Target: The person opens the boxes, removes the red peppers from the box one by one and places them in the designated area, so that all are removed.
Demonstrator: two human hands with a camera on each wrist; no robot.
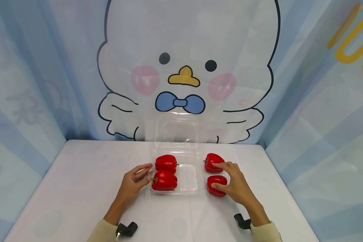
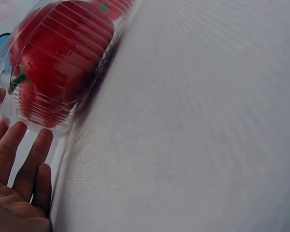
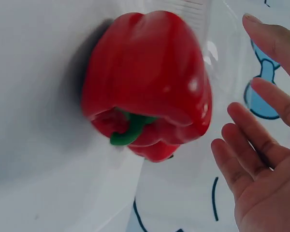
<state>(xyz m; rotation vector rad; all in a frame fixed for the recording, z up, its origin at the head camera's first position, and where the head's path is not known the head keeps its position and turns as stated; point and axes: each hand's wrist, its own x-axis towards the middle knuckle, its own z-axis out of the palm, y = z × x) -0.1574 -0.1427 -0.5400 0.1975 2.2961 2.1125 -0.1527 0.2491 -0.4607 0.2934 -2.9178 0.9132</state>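
Observation:
A clear plastic clamshell box [image 1: 189, 178] has its lid raised at the back. In its left half lie a red bell pepper [image 1: 165, 162] at the rear and another red bell pepper [image 1: 165, 181] in front. My left hand [image 1: 131, 184] is at the box's left side, fingers extended, fingertips at the clear wall in the left wrist view. Right of the box, a rear red bell pepper [image 1: 213, 158] and a front red bell pepper [image 1: 215, 181] lie on the table. Over these reaches my right hand [image 1: 236, 183], fingers spread; the right wrist view shows a gap between it and the nearer pepper [image 3: 145, 72].
The box's upright transparent lid [image 1: 176, 129] leans near a cartoon-printed curtain [image 1: 184, 33] behind the white table [image 1: 87, 178]. Black wrist mounts [image 1: 127, 229] sit beside the sleeves.

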